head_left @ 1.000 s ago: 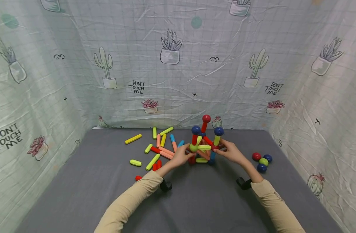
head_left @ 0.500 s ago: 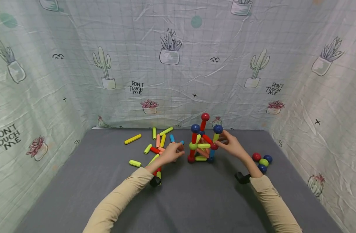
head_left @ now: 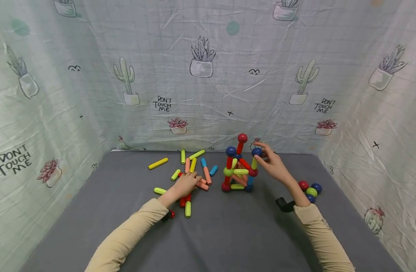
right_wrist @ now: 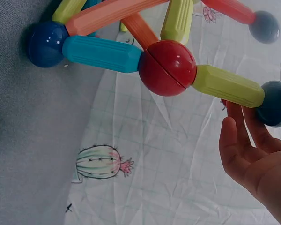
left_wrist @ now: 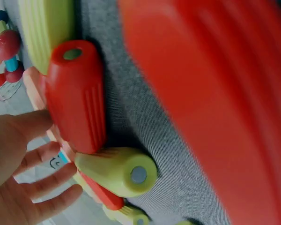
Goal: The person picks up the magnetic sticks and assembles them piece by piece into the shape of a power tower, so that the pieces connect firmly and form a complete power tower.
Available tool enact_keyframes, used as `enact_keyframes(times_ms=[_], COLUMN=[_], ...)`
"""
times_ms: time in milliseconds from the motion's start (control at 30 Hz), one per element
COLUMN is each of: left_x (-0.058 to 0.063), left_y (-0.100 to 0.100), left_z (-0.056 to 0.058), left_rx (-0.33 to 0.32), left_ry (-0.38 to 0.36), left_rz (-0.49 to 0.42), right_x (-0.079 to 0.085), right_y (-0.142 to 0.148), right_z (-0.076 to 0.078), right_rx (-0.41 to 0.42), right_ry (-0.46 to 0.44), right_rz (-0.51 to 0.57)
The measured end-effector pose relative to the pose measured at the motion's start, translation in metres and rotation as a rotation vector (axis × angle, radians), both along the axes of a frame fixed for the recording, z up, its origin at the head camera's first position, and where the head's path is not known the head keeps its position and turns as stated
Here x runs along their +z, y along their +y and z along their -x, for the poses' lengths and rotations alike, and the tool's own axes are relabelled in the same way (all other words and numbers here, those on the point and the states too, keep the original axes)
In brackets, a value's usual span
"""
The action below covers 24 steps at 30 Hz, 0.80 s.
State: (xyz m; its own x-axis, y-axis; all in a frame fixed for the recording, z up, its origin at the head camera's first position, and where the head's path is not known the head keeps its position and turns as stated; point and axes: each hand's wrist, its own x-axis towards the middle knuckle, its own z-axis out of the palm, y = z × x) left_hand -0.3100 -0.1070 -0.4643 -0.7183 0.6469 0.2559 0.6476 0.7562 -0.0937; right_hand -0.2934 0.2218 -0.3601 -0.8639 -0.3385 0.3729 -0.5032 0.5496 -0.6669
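A magnetic-stick structure [head_left: 241,172] of coloured rods and balls stands at the centre right of the table. My right hand [head_left: 273,165] holds the blue ball [head_left: 257,152] at the top of its right-hand yellow-green rod [right_wrist: 228,86], which rises from a red ball [right_wrist: 167,68]. Over the loose rods left of the structure is my left hand [head_left: 186,184], its fingers spread and only loosely bent. In the left wrist view its thumb lies against a short red rod [left_wrist: 77,96], with a yellow-green rod [left_wrist: 119,171] near the other fingers.
Loose balls, including a red ball [head_left: 303,185], lie right of the right forearm. More rods are scattered left of the structure, such as a yellow rod [head_left: 158,163] and a blue rod [head_left: 213,170]. A patterned curtain [head_left: 208,94] closes off the back and sides.
My left hand has let go of the structure and moved left onto the loose rods. My right hand has moved up from the red ball to the blue ball on top.
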Motion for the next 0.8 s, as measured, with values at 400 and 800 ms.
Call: enact_keyframes(times_ms=[400,800], left_x=[-0.003,-0.001], left_y=[0.010,0.016], left_z=[-0.003,-0.010], left_rx=[0.052,0.009], left_ry=[0.045,0.175], left_rz=[0.098,0.230], right_x=[-0.006,-0.005], right_y=[0.004,0.005], right_z=[0.003,0.001], right_rx=[-0.006,0.003], right_ry=[-0.015,-0.010], right_rz=[-0.012,-0.018])
